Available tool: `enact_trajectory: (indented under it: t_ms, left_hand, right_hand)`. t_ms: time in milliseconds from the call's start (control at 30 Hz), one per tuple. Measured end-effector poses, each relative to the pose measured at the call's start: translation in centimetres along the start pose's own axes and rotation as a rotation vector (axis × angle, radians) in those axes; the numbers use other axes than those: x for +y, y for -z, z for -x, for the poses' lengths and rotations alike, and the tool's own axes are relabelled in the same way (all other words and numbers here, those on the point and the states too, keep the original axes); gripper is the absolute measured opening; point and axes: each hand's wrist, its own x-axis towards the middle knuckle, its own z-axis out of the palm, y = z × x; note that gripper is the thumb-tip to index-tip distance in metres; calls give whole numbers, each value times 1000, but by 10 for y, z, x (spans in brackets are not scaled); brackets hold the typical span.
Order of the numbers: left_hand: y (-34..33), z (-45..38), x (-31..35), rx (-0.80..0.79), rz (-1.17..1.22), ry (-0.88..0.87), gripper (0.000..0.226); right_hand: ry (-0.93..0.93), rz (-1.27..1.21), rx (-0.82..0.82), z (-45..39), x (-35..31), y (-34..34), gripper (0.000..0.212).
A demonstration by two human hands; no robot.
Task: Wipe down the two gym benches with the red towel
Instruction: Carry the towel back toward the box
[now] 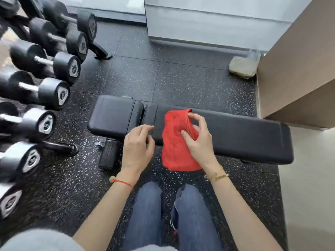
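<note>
Floor: dark rubber tiles with pale speckles, running under everything in view.
Dumbbell rack: a stepped row of black dumbbells with steel handles down the left side; it has no part in the wiping.
Bench: one black padded bench lies crosswise in front of the person, with a short seat pad on the left and a long back pad on the right, and a narrow gap between them. A second bench is not in view.
Towel: red and folded, draped over the long pad just right of the gap, its lower end hanging off the near edge toward the floor.
Right hand: thumb and fingers pinch a fold along the towel's right edge, so this hand has hold of the towel.
Left hand: rests by the near edge of the bench just left of the towel, fingers loosely curled and holding nothing.
Progress: the pads show no streaks or damp marks, so I cannot tell how much of this bench is wiped. By my judgement the wiping is at an early point, with most of the long pad, the seat pad and the whole second bench left.
Writing: the grey end plates on the dumbbells carry markings, too blurred to read; no brand shows on the bench or towel.
</note>
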Motion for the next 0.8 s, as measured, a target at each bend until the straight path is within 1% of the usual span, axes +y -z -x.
enact_trajectory:
  t_ms: [100,200,367,500,600,700,800]
  left_hand:
    - [79,24,33,-25,21,26,30]
    - [148,47,58,6,22,49,28]
    - [221,76,73,82,30,54,28]
    - [254,101,71,95,5,82,28]
    - [267,123,73,118,10,139,25]
    - [272,149,83,200,35,242,23]
    - [269,177,97,293,58,365,22]
  right_hand:
    - [-1,-24,-34,32,-71,20,48]
    - [22,-47,-68,62,-134,31,47]
    - [87,-73,-116,101,-201,26,47]
    - [131,-99,-155,123,-225,15,46]
    - [173,-102,-204,134,-231,12,46]
    - [216,-90,-274,139,-234,15,46]
    - [258,-79,-380,141,-236,22,46]
